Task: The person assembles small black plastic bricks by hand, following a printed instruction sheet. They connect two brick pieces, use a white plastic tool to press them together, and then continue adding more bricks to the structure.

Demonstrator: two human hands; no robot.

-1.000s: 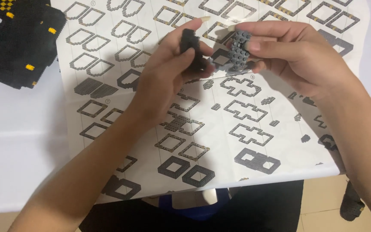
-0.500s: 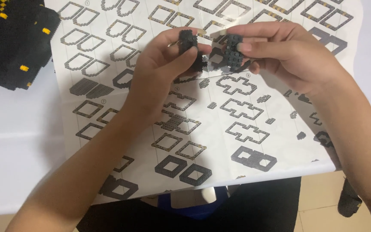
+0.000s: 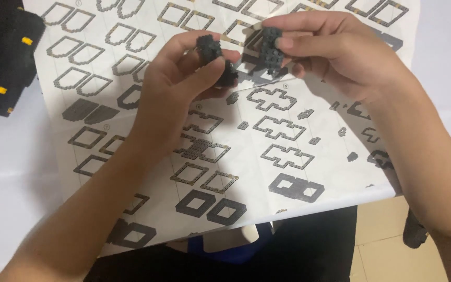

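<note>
Black brick piece [image 3: 210, 48] pinched btwn thumb & fingers of left hand [image 3: 176, 91]; right hand [image 3: 335, 49] clamps a dark grey brick assembly [image 3: 270, 49] just beside it, both held above the printed instruction sheet [image 3: 147, 47] on white table [image 3: 6, 172], black-yellow brick build [image 3: 1, 57] far left

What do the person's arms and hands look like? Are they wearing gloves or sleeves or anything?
No gloves and no sleeves in view. Both forearms are bare right down to the bottom edge of the picture. The left hand and the right hand are bare too, with no rings, watch or bracelet that shows. The fingernails look short and plain, with no polish visible.
</note>
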